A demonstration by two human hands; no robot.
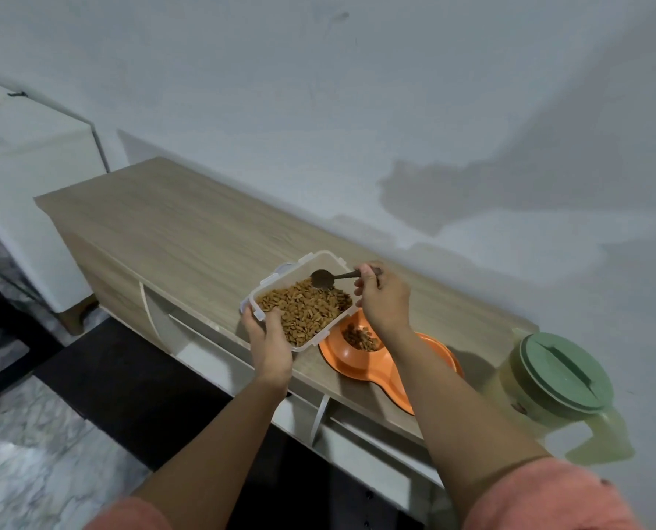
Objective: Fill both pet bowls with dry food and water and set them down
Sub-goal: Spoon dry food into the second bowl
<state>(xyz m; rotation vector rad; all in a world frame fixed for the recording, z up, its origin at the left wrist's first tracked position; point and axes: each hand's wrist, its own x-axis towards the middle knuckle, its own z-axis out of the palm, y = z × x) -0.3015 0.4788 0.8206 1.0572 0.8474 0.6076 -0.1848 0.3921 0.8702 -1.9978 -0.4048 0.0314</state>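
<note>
On top of the long light-wood cabinet (188, 223), a person is working through the pet feeding job. Their left hand (271, 348) is gripping the near corner of a clear rectangular plastic container (276, 281), fingers wrapped under it and thumb over the rim, holding it tilted just above the cabinet's front edge. It's loaded with brown dry kibble (307, 306) piled toward the lower side.

Their right hand (383, 300) is pinching the handle of a small dark plastic spoon (322, 279), fingers closed tight around it, with the spoon's bowl sitting over the far end of the kibble pile. Hard to say whether it's actually got any food in it.

Just beside and partly under the container, an orange double pet bowl (372, 365) is sitting flat on the cabinet. Its left well is already holding a small heap of kibble; the right well is mostly hidden behind the right forearm, so can't tell what's in it.

Off to the right, near the cabinet's end, a pale translucent pitcher with a green round lid (559, 371) is standing upright, handle pointing toward the person. Both salmon-pink sleeves (548, 495) are showing at the bottom of the view.
</note>
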